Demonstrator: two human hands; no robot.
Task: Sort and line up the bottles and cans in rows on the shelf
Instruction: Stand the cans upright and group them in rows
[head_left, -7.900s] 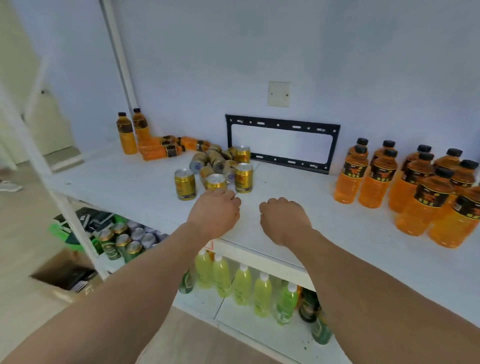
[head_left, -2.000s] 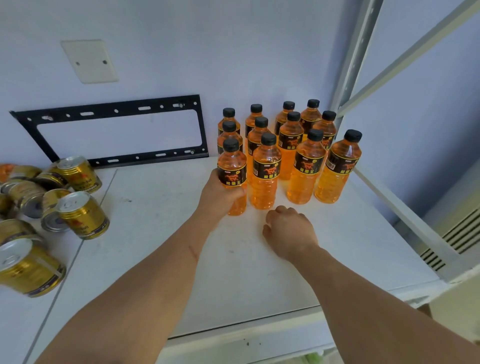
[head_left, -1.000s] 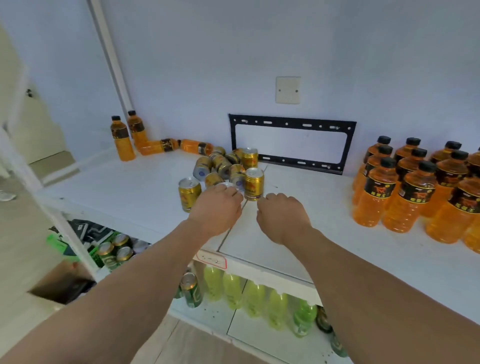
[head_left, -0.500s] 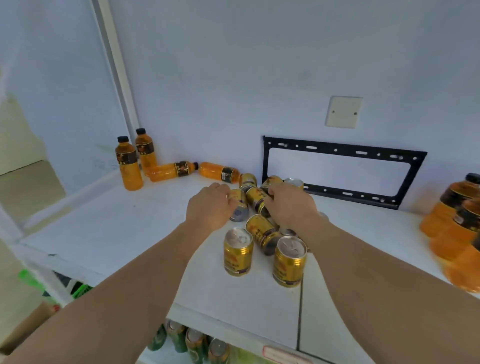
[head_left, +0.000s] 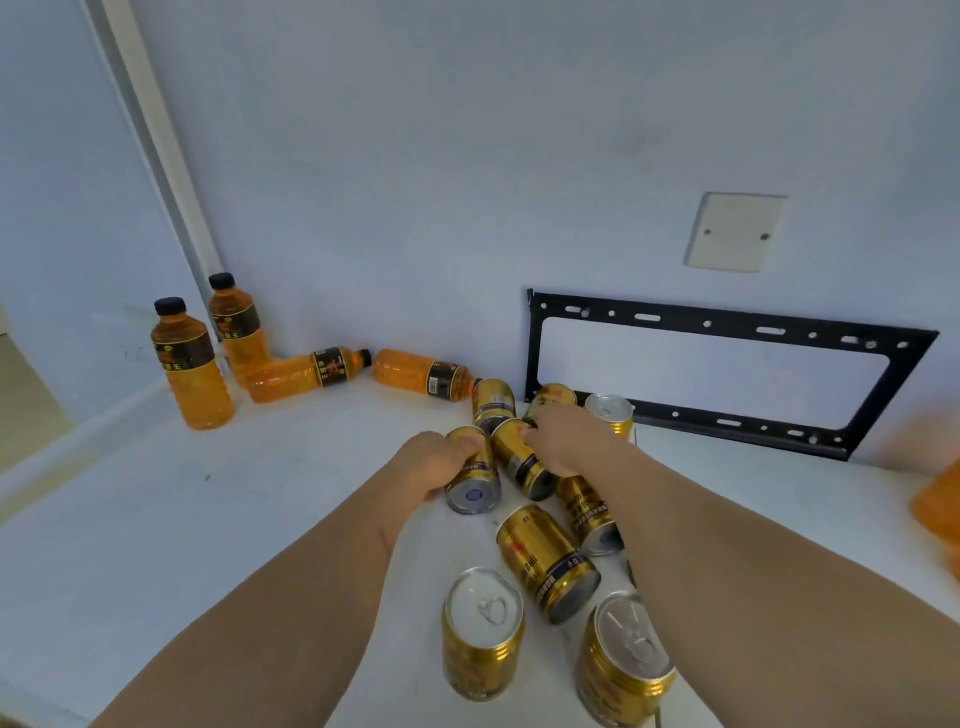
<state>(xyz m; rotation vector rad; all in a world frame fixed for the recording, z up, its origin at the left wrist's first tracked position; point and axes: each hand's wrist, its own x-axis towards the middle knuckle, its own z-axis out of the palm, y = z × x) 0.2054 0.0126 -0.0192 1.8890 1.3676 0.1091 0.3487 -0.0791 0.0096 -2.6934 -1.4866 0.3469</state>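
Observation:
A heap of gold cans lies in the middle of the white shelf (head_left: 197, 519). My left hand (head_left: 434, 465) grips one lying gold can (head_left: 475, 480) from its left side. My right hand (head_left: 569, 441) is closed over the top end of a neighbouring lying gold can (head_left: 522, 465). More cans lie nearer me (head_left: 550, 564) and under my right forearm (head_left: 587, 512). Two cans stand upright in front (head_left: 483, 636) (head_left: 623, 662), a third behind my right hand (head_left: 610, 413). At the far left, two orange bottles stand (head_left: 192, 374) (head_left: 236, 322) and two lie down (head_left: 301, 374) (head_left: 421, 374).
A black metal bracket (head_left: 727, 374) leans on the back wall behind the cans, under a white wall plate (head_left: 735, 231). A white shelf post (head_left: 156, 130) rises at the left corner. Blurred orange bottles (head_left: 935, 504) show at the right edge.
I have turned from the orange bottle rows on the right back to the can heap. Both hands reached further in and closed on lying cans; the view moved closer.

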